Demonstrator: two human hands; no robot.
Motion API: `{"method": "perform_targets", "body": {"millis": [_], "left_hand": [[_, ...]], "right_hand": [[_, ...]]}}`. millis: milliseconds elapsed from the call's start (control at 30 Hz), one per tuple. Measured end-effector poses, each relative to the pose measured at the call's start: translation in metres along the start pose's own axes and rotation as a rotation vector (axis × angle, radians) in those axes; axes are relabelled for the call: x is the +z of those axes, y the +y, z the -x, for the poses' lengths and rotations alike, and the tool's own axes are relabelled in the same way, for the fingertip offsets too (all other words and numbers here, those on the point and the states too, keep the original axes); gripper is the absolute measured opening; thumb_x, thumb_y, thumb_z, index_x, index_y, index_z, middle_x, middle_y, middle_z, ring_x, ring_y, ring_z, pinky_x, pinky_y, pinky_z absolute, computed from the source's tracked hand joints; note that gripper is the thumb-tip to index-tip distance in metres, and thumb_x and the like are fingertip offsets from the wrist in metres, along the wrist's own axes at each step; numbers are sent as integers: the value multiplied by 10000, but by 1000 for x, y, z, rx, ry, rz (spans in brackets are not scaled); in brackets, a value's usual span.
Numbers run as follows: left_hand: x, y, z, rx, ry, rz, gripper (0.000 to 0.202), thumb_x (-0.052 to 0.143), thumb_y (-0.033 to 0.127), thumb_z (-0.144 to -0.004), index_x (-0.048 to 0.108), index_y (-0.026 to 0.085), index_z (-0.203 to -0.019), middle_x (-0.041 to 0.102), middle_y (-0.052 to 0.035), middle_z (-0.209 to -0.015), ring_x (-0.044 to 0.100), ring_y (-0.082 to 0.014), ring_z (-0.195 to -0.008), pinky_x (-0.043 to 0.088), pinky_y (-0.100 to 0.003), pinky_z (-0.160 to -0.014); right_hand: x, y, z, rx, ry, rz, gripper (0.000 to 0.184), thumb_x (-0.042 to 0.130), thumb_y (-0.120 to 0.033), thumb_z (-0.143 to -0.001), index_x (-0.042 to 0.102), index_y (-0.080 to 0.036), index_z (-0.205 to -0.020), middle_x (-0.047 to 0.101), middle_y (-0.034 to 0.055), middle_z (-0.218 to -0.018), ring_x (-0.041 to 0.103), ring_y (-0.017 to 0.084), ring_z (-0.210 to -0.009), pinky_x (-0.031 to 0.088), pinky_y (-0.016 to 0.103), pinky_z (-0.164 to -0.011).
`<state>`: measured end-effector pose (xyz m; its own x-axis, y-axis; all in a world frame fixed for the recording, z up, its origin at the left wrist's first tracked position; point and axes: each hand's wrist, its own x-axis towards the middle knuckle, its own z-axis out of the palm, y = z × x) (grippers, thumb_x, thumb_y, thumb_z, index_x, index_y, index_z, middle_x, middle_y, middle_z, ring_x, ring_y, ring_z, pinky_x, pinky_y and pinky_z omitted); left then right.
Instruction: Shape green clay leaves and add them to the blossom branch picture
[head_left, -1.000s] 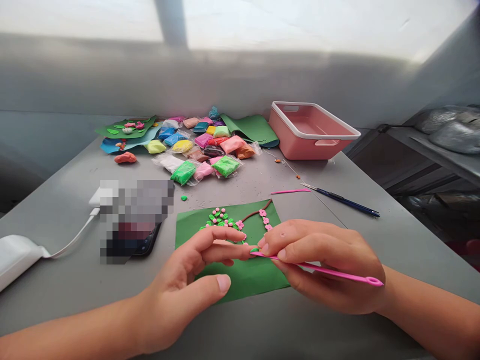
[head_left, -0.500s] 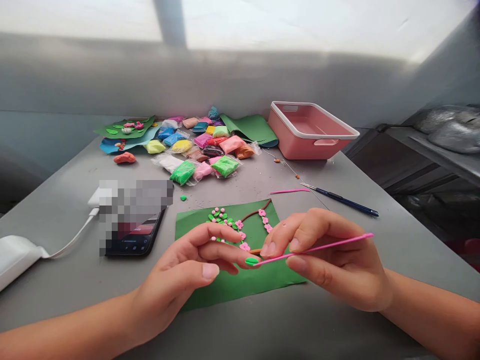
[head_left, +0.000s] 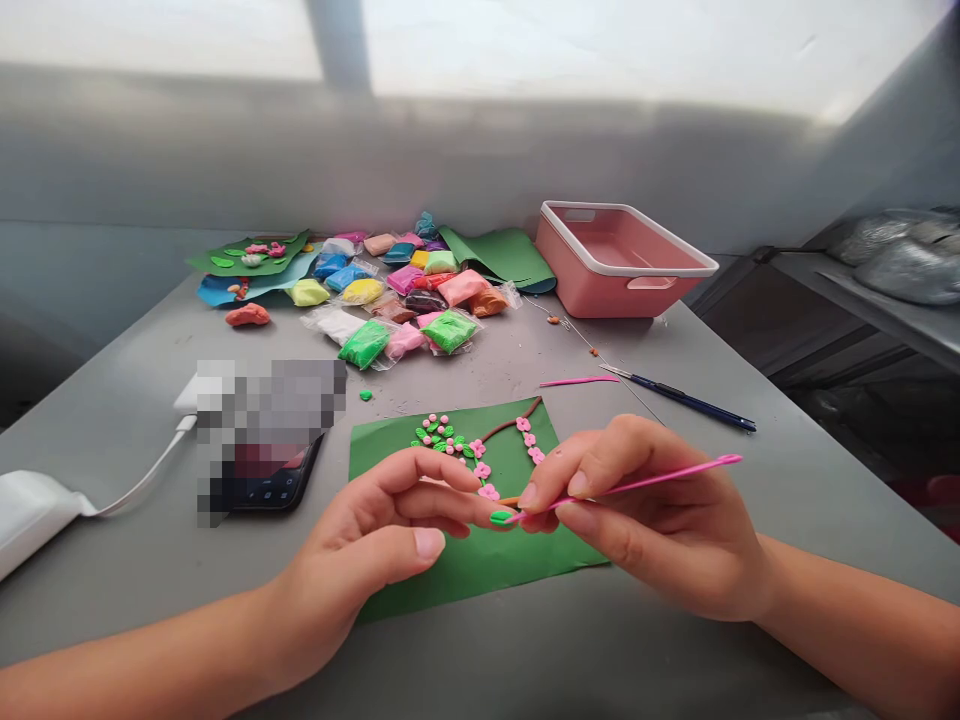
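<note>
My left hand (head_left: 382, 535) hovers over a green sheet (head_left: 480, 560) on the grey table, and a small green clay leaf (head_left: 501, 517) sits on the tip of its fingers. My right hand (head_left: 660, 520) pinches a thin pink modelling tool (head_left: 645, 483), whose tip touches the leaf. On the sheet lie a brown clay stem, pink clay flowers (head_left: 486, 480) and green leaves (head_left: 439, 437).
Several bags of coloured clay (head_left: 405, 300) lie at the back, next to green and blue sheets (head_left: 247, 262). A pink tub (head_left: 622, 262) stands back right. A blue pen (head_left: 690, 402) and a pink stick (head_left: 577, 381) lie beyond the sheet. A phone (head_left: 266, 480) with a white cable lies left.
My right hand has turned the pink tool so its handle points up and to the right. The green leaf now shows on my left fingertips. The sheet has shifted slightly.
</note>
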<state>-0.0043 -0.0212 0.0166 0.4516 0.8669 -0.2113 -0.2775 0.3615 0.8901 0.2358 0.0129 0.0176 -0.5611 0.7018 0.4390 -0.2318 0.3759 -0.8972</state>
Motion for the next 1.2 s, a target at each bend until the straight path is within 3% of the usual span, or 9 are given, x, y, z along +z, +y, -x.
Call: {"method": "perform_targets", "body": {"millis": [633,1200], "left_hand": [[-3,-1,-1,-22,-65,-9,235,684,280,-829,733,289,-1059,800,-9,-1065,653,-245,-1145,409,-370,-1013],[-4,0,-1,-74,-107,-49,306,682,318,-797,714,293,-1100,779,-28,-1131,617,-282,-1175,394,-390,-968]], "right_hand": [[-1,-4,3,64,10,81,221,542,-37,-935,548,-250,-992,705,43,-996,666,143,-894,584,290,-750],[1,-9,-2,-51,-34,259,283,518,41,-848,529,-218,-963,704,46,-933,693,126,-842,579,252,-727]]}}
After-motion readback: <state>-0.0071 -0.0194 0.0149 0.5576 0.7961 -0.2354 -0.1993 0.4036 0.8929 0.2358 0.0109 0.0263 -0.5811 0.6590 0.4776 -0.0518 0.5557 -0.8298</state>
